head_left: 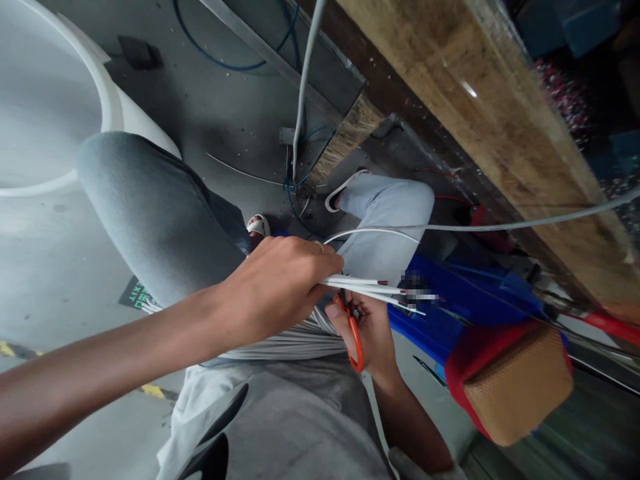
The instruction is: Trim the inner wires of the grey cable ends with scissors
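Note:
My left hand (280,283) is closed around a bundle of white cables (373,288) whose stripped ends poke out to the right. More of the grey-white cable bundle (295,340) lies across my lap under that hand. Just below the cable ends, my right hand (373,337) grips orange-handled scissors (354,333), with fingers through the handle. One thin white cable (500,227) runs from the bundle out to the right.
A long wooden bench edge (480,127) slants across the upper right. Below it stand a blue crate (465,300) and a red stool with a woven seat (515,380). A white round tub (60,100) is at upper left. A grey cable (303,87) hangs down over the concrete floor.

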`<state>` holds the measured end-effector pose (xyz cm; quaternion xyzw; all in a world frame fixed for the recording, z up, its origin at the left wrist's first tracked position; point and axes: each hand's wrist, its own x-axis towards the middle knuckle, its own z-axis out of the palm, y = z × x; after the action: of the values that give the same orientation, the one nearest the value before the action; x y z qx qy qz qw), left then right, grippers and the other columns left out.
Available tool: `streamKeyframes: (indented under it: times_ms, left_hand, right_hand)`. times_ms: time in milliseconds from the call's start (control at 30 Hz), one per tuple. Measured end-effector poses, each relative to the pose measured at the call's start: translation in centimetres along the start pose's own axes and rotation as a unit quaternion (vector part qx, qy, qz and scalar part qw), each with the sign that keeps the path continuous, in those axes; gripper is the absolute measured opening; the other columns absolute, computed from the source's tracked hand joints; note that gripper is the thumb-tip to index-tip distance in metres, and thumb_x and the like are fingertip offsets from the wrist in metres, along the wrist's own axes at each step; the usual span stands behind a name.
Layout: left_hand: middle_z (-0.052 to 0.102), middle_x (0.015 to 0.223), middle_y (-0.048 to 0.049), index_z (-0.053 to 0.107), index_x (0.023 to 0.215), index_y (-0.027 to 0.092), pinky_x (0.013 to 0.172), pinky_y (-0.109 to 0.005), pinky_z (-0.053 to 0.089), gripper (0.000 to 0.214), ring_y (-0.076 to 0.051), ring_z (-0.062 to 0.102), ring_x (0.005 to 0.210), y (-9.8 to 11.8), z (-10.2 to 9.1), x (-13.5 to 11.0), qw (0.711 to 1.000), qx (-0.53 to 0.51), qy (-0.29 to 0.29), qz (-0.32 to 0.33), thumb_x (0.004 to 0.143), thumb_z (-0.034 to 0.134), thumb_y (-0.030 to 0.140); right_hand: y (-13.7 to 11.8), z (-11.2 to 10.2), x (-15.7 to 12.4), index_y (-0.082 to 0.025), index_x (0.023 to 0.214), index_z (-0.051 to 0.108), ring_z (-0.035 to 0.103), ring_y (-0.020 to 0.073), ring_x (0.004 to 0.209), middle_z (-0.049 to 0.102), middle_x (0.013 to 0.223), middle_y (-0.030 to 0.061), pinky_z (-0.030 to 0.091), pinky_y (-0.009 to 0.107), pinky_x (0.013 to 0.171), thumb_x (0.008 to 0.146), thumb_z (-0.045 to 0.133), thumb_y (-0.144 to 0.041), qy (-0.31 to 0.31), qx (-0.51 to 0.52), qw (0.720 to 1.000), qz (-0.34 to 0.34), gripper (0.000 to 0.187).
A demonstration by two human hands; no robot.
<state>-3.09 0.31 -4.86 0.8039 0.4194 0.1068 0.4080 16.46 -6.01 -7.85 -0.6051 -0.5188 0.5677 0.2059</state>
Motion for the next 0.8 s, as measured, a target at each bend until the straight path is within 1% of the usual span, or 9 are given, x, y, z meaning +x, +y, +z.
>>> streamKeyframes:
  times_ms: [100, 167, 233, 367, 467, 567, 667, 733, 800]
  left_hand:
    - [0.072, 0.083, -0.0021, 0.065, 0.083, 0.02, 0.051, -0.036, 0.035, 0.019, -0.021, 0.068, 0.065, 0.0, 0.5, -0.3, 0.998, 0.058, 0.018, 0.021, 0.09, 0.057, 0.004]
    - [0.072, 0.083, -0.0014, 0.065, 0.083, 0.02, 0.049, -0.037, 0.03, 0.022, -0.02, 0.065, 0.06, 0.1, 0.6, -0.5, 0.996, 0.078, 0.027, 0.031, 0.087, 0.056, 0.0]
    - [0.072, 0.082, -0.0022, 0.066, 0.082, 0.019, 0.051, -0.036, 0.034, 0.024, -0.02, 0.066, 0.062, 0.1, 0.5, -0.6, 0.998, 0.059, 0.018, 0.03, 0.086, 0.054, -0.001]
    - [0.073, 0.08, -0.0045, 0.07, 0.085, 0.016, 0.065, -0.034, 0.047, 0.024, -0.022, 0.069, 0.073, -0.1, -0.2, -0.2, 0.998, -0.06, -0.022, 0.006, 0.09, 0.053, 0.001]
    - [0.074, 0.079, -0.0047, 0.072, 0.089, 0.015, 0.068, -0.034, 0.049, 0.026, -0.022, 0.07, 0.074, -0.3, -0.5, 0.1, 0.994, -0.108, -0.025, 0.003, 0.095, 0.05, 0.004]
    - [0.074, 0.081, -0.0061, 0.072, 0.093, 0.015, 0.067, -0.035, 0.05, 0.02, -0.023, 0.071, 0.074, -0.2, -0.3, 0.0, 0.997, -0.08, -0.003, -0.002, 0.097, 0.053, 0.011]
    - [0.076, 0.096, -0.009, 0.071, 0.105, 0.015, 0.066, -0.035, 0.051, 0.017, -0.024, 0.072, 0.078, 0.0, 0.1, -0.4, 0.999, -0.025, 0.028, -0.013, 0.098, 0.056, 0.016]
    - [0.077, 0.1, -0.0083, 0.07, 0.106, 0.016, 0.063, -0.033, 0.05, 0.022, -0.022, 0.072, 0.075, 0.1, 0.4, -0.7, 0.999, 0.013, 0.047, 0.002, 0.098, 0.05, 0.011]
    - [0.077, 0.096, -0.0074, 0.07, 0.103, 0.015, 0.057, -0.033, 0.048, 0.031, -0.021, 0.071, 0.069, 0.1, 0.7, -0.8, 0.997, 0.041, 0.066, 0.02, 0.094, 0.042, 0.003]
  right_hand:
    - [-0.3, -0.2, -0.3, -0.025, 0.068, 0.051, 0.041, 0.0132, 0.056, 0.046, 0.061, -0.0068, 0.037, 0.031, 0.053, 0.086, 0.068, -0.039, -0.016, -0.004, 1.0, 0.008, 0.028]
    - [-0.5, -0.4, -0.3, -0.025, 0.067, 0.051, 0.042, 0.0133, 0.057, 0.047, 0.06, -0.0064, 0.037, 0.032, 0.054, 0.086, 0.069, -0.036, -0.023, -0.009, 1.0, 0.012, 0.029]
    - [-0.6, -0.5, -0.3, -0.025, 0.067, 0.051, 0.043, 0.0127, 0.057, 0.048, 0.06, -0.0067, 0.037, 0.031, 0.055, 0.085, 0.07, -0.034, -0.022, -0.005, 1.0, 0.016, 0.028]
    - [-0.2, -0.4, -0.1, -0.024, 0.063, 0.046, 0.039, 0.0102, 0.054, 0.043, 0.057, -0.0085, 0.035, 0.027, 0.051, 0.077, 0.074, -0.035, 0.001, 0.022, 1.0, 0.021, 0.033]
    - [0.4, -0.1, 0.1, -0.024, 0.06, 0.045, 0.04, 0.009, 0.051, 0.046, 0.055, -0.0087, 0.035, 0.026, 0.048, 0.072, 0.077, -0.037, 0.016, 0.045, 0.999, 0.018, 0.037]
    - [0.9, 0.1, 0.1, -0.024, 0.06, 0.047, 0.042, 0.0094, 0.048, 0.047, 0.053, -0.0086, 0.038, 0.027, 0.048, 0.074, 0.075, -0.041, 0.023, 0.069, 0.997, 0.014, 0.035]
    - [0.9, 0.3, 0.1, -0.025, 0.062, 0.049, 0.041, 0.0099, 0.046, 0.046, 0.052, -0.0087, 0.038, 0.028, 0.045, 0.076, 0.072, -0.042, 0.03, 0.087, 0.996, 0.015, 0.032]
    - [0.7, 0.4, 0.1, -0.025, 0.066, 0.051, 0.041, 0.0105, 0.045, 0.047, 0.053, -0.0084, 0.039, 0.028, 0.044, 0.077, 0.072, -0.041, 0.031, 0.094, 0.995, 0.016, 0.029]
    - [0.5, 0.5, 0.2, -0.026, 0.069, 0.052, 0.042, 0.0112, 0.045, 0.049, 0.055, -0.0077, 0.041, 0.029, 0.045, 0.077, 0.072, -0.04, 0.028, 0.095, 0.995, 0.012, 0.026]
